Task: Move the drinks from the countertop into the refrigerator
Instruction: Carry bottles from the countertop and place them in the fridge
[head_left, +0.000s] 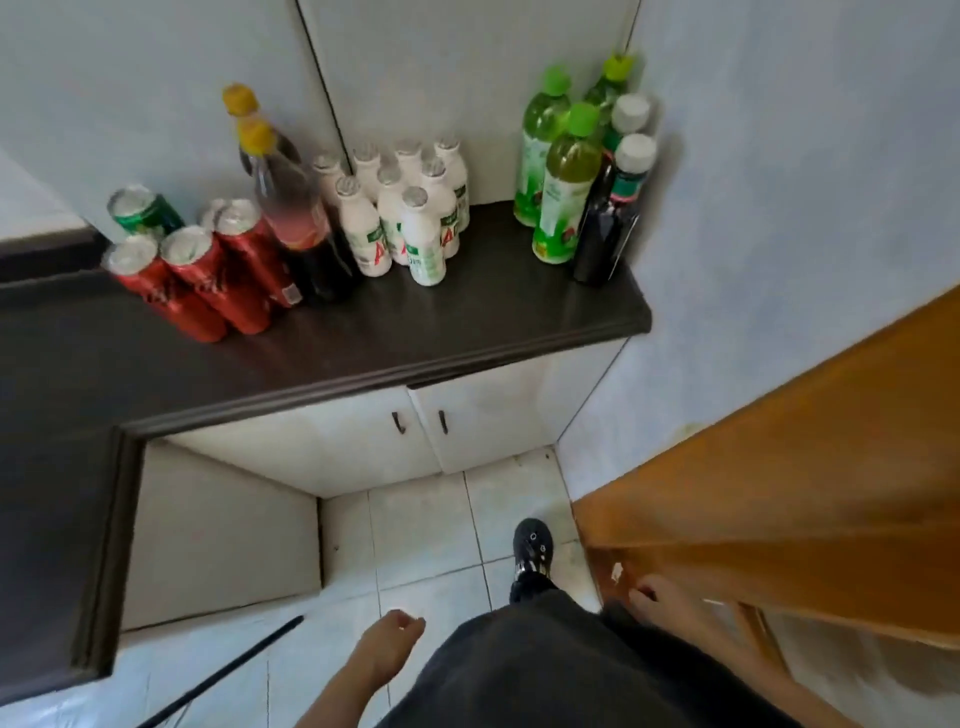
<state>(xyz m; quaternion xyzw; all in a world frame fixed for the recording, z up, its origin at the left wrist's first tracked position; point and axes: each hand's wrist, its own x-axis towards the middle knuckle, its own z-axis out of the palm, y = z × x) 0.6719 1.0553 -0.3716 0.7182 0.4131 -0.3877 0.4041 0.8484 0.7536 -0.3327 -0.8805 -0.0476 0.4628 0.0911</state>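
Note:
Drinks stand on a dark countertop (467, 322). At the left are several red cans (192, 280) and a green can (143, 210). Two dark cola bottles (296, 218) with yellow caps stand beside them. Several small white milk bottles (410, 213) cluster in the middle. At the right corner stand green tea bottles (563, 187) and two dark bottles with white caps (615, 213). My left hand (387, 647) hangs low over the floor, fingers loosely curled, holding nothing. My right hand (657, 597) hangs near the wooden door, also holding nothing. No refrigerator is in view.
An orange-brown wooden door (805, 467) stands at the right. White cabinet doors (426, 426) with dark handles sit below the counter. The counter wraps along the left side (52, 493). White floor tiles (431, 530) lie ahead, with my black shoe (532, 545) on them.

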